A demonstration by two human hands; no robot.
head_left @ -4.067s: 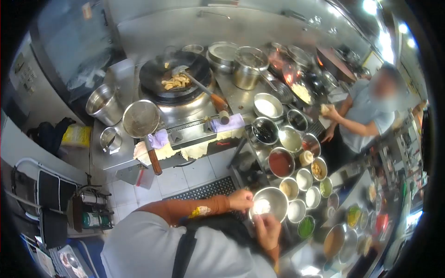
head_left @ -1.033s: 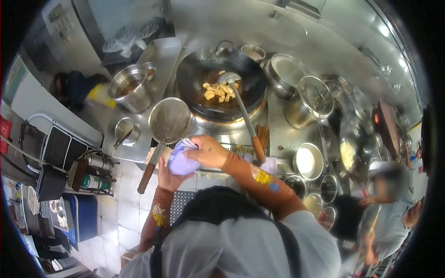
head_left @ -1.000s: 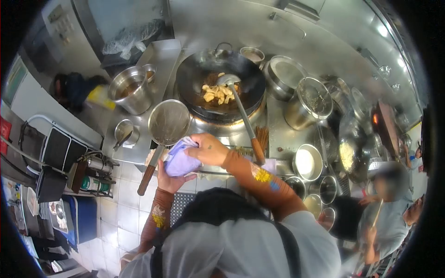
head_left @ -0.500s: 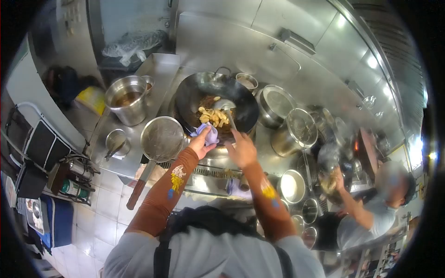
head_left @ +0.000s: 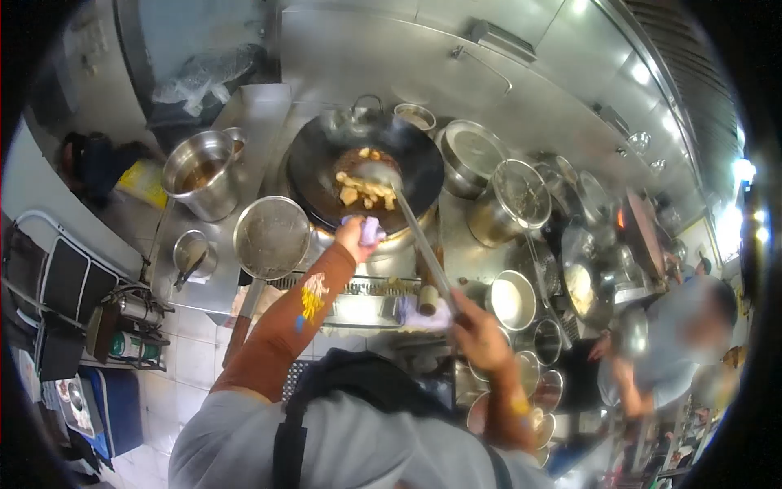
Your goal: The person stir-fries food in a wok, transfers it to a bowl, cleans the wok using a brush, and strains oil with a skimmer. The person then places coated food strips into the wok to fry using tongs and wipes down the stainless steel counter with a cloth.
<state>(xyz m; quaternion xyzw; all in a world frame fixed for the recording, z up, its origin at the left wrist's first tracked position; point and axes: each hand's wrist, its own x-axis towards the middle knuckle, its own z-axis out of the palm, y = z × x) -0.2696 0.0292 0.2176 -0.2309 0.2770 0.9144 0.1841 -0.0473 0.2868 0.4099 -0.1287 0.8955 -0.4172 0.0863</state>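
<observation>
A black wok (head_left: 309,159) sits on the burner in front of me, with browned yellowish pieces of food (head_left: 358,196) in its bottom. My left hand (head_left: 350,238) is closed around a folded purple cloth (head_left: 372,232) at the near edge of the wok. Farther right and lower, my right hand (head_left: 485,338) grips the handle end of a long metal ladle (head_left: 419,236). The ladle's head is blurred and lies among the food. Whether the cloth is wrapped round a wok handle cannot be seen.
A strainer (head_left: 271,236) and a deep pot (head_left: 199,183) with brown liquid stand left. At right are a lidded pot (head_left: 474,151), a pot with a strainer (head_left: 509,204) and a pot of white liquid (head_left: 511,301). A co-worker (head_left: 660,350) stands far right with a metal bowl (head_left: 634,332).
My right hand has drawn back down and right, exposing the long ladle handle. The food has shifted in the wok. My left hand still holds the cloth. The co-worker now has a metal bowl.
</observation>
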